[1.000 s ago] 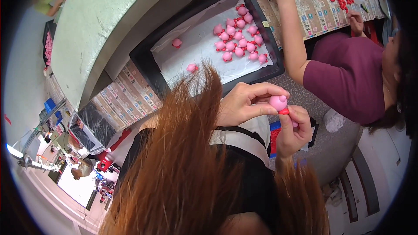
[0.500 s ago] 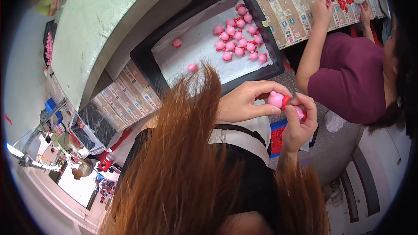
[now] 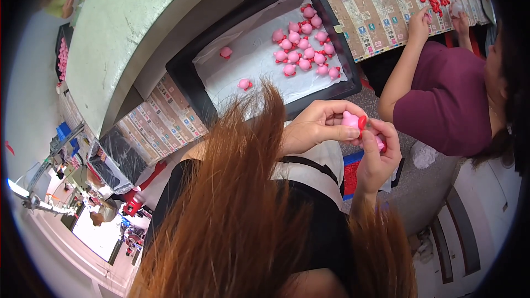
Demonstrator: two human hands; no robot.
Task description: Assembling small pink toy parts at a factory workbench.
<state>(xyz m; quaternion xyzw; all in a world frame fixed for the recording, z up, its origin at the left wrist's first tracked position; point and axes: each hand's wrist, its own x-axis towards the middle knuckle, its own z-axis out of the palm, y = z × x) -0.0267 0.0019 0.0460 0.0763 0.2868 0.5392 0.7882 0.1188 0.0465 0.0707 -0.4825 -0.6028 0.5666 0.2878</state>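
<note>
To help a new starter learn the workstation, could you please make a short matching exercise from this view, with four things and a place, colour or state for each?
Things:
1. Black tray
2. Left hand
3. Blue box
4. Co-worker's sleeve

Descriptions:
A. Dark purple-red
B. Pinching a pink figure
C. Lined with a white sheet
D. Containing red pieces

Right pairs: 1-C, 2-B, 3-D, 4-A
</note>
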